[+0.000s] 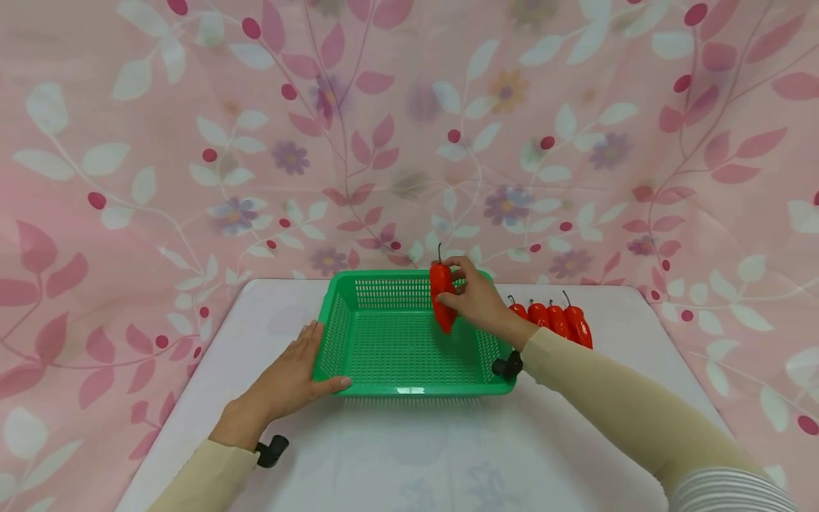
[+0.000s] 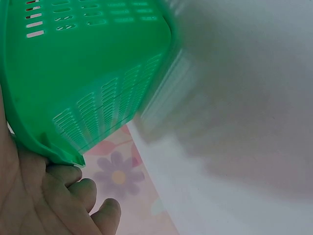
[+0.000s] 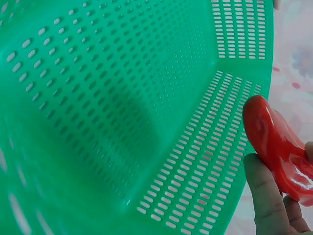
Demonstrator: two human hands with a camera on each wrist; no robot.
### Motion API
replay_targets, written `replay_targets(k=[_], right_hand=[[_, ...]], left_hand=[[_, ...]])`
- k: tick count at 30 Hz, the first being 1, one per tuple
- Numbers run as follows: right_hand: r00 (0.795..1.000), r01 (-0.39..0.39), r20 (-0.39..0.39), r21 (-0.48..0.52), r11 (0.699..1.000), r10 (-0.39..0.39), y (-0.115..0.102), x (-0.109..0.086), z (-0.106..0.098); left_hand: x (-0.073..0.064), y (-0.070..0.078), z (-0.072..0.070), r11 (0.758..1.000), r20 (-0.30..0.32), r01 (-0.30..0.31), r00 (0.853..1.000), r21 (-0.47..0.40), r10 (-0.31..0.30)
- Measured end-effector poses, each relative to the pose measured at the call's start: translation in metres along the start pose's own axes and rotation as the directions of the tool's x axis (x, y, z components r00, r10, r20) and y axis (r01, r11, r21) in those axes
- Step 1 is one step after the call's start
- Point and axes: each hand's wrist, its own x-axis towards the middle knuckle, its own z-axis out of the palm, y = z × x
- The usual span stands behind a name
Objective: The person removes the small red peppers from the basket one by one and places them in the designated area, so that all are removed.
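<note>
A red chili pepper [image 1: 441, 295] with a dark stem hangs nearly upright, tip down, over the right part of a green plastic basket [image 1: 409, 390]. My right hand [image 1: 472, 293] pinches it between thumb and fingers. In the right wrist view the glossy pepper [image 3: 274, 142] shows at the right edge, in front of the perforated wall. My left hand [image 1: 288, 373] holds the basket's front left corner, its thumb over the rim and its fingers along the outer left side. In the left wrist view its fingers [image 2: 80, 193] show just under the rim; the thumb is hidden.
Several more red peppers [image 1: 557, 320] lie in a row to the right of the basket, partly hidden by my right forearm. A white cloth covers the table [image 1: 397, 455]. Behind it hangs a pink floral curtain [image 1: 409, 142].
</note>
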Motion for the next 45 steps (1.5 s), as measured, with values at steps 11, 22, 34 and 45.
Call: replay_targets(k=[11,22,34,45], right_hand=[[0.999,-0.03,-0.032,-0.008,1.0,0.03,0.007,-0.006,-0.024],[0.994,-0.083,-0.069,0.004,0.997,0.083,0.019,-0.012,-0.051],[0.981,-0.148,-0.118,0.058,0.987,0.154,0.034,-0.026,-0.078],[0.966,-0.212,-0.152,-0.001,0.977,0.21,0.06,-0.049,-0.118]], left_hand=[[0.0,0.0,0.0,1.0,-0.006,-0.011,1.0,0.005,0.011],[0.0,0.001,-0.003,0.999,-0.012,-0.022,1.0,0.034,0.022],[0.001,0.002,-0.004,0.993,-0.022,-0.041,0.999,0.113,0.044],[0.0,0.004,-0.005,0.994,-0.018,-0.048,0.999,0.093,0.05]])
